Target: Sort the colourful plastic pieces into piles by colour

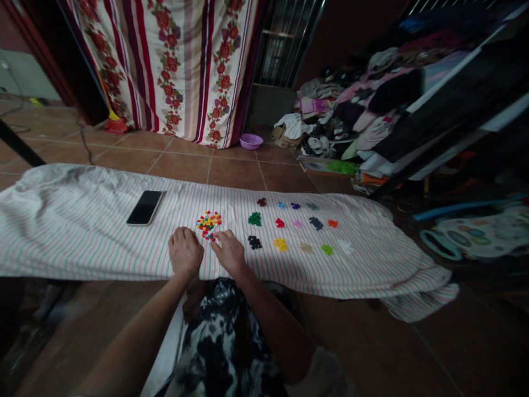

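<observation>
A person's two hands work beside a mixed pile of small coloured pieces [209, 221] on a striped-cloth worktop [99, 220].

The right hand [230, 253] reaches to the near edge of the mixed pile, fingers bent; the view is too small to tell whether its fingertips are closed on a piece. The left hand [185, 251] lies palm down on the cloth just left of the pile, apart from the right, its fingers curled; what is under them is hidden. To the right, sorted heaps stand in rough rows, among them a green heap [254, 219], a black heap [254, 242], a yellow heap [280, 244] and a white heap [346, 246]. A phone [145, 208] lies left of the mixed pile. Beyond, a purple bowl [251, 141] sits on the floor [235, 172] near a flowered curtain [190, 66].
</observation>
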The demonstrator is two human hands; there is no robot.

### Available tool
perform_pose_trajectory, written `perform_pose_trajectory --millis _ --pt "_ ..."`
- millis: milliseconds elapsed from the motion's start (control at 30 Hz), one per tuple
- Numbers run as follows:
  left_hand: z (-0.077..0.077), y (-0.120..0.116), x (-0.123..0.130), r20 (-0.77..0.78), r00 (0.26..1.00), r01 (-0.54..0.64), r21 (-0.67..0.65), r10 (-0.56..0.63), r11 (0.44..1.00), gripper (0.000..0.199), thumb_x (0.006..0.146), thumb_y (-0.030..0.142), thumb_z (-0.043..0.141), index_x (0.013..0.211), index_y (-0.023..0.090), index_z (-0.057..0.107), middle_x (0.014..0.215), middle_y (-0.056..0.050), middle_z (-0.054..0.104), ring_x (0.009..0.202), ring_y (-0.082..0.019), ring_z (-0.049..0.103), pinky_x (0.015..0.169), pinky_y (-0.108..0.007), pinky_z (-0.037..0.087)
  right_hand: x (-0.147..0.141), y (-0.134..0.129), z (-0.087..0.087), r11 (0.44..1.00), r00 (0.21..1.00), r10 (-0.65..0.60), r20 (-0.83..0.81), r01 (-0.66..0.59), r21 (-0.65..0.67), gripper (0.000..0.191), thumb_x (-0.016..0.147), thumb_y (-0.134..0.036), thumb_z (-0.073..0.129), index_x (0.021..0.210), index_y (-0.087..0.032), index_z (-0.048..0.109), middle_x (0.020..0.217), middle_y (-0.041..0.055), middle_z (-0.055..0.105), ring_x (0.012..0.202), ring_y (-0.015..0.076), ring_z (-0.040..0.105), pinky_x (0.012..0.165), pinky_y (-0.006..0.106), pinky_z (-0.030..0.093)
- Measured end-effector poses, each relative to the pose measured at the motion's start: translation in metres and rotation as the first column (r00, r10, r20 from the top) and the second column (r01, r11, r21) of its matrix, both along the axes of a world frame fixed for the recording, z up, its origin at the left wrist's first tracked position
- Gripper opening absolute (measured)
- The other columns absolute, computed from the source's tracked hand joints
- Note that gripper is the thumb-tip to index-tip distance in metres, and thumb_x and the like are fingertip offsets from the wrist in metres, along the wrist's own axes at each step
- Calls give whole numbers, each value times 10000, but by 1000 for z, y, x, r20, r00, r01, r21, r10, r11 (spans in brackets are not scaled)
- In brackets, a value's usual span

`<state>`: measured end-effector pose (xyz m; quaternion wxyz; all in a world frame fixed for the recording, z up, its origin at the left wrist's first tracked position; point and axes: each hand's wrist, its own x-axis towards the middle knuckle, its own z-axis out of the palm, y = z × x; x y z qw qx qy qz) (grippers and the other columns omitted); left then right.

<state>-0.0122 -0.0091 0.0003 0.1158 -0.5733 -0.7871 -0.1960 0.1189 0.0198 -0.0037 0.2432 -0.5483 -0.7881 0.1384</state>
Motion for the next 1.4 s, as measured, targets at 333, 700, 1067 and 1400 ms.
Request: perform_pose_trajectory --millis 333,700,1067,1400 --pt "-6 -1 -2 40 999 11 56 -13 998 290 859 206 346 965 81 585 1009 -161 610 1035 -254 542 902 -376 396 1 -7 -3 998 998 -59 23 58 14 156 912 -319 523 972 -258 653 983 7 638 914 136 602 760 223 419" --pt "-15 -11 7 37 999 15 -133 -10 991 665 914 436 232 1392 -10 357 1461 -249 357 1421 -336 213 1136 -514 189 6 -4 -2 994 964 -111 -242 110 -21 174 846 -181 514 947 -212 653 899 21 670 829 143 620 775 234 446" --pt "0 -29 -3 20 983 168 -516 -184 840 937 807 724 185 1474 66 182 1545 -223 150 1442 -378 87 1120 -583 138 20 -12 -7 992 884 -96 -458 47 -118 163 831 -221 523 933 -245 648 867 -15 709 772 124 654 734 227 489" --pt "18 -20 3 43 984 153 -719 -176 678 1137 678 818 265 1470 19 106 1547 -252 40 1428 -442 17 1070 -654 154 71 -39 -12 971 826 -78 -558 -64 -230 147 794 -246 568 902 -267 665 752 -36 683 705 125 652 659 229 518"
